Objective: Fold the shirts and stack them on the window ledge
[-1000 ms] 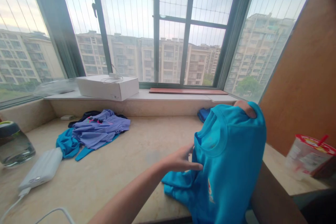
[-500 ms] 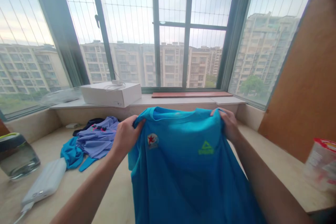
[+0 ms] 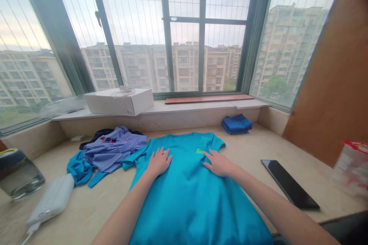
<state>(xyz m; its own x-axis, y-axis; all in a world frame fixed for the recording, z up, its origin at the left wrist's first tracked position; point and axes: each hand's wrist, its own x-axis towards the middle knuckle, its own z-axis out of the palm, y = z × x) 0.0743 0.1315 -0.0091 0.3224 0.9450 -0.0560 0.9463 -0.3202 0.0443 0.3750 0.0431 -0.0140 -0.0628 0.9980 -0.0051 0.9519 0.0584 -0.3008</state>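
A bright blue T-shirt [image 3: 184, 191] lies spread on the stone counter, its collar toward the window and its hem running toward me out of view. My left hand [image 3: 160, 162] rests flat on the left part of its chest, fingers apart. On the other side my right hand [image 3: 217, 163] lies on the fabric beside the green logo, fingers also stretched out. The left badge seen earlier is hidden, probably under my left hand. Both short sleeves stick out sideways, the left one touching the pile of loose clothes [image 3: 115, 153].
Folded blue clothes [image 3: 237, 123] sit at the back right. A black phone [image 3: 289, 183] and a clear plastic tub with a red lid [image 3: 352, 168] are to the right. At left stand a water bottle [image 3: 20, 174] and a white power bank [image 3: 51, 199]. A white box [image 3: 119, 101] occupies the sill.
The T-shirt, held up by its shoulders before, now lies on the counter. Both hands have let go of it and moved down onto its chest. The folded clothes and phone have come into view.
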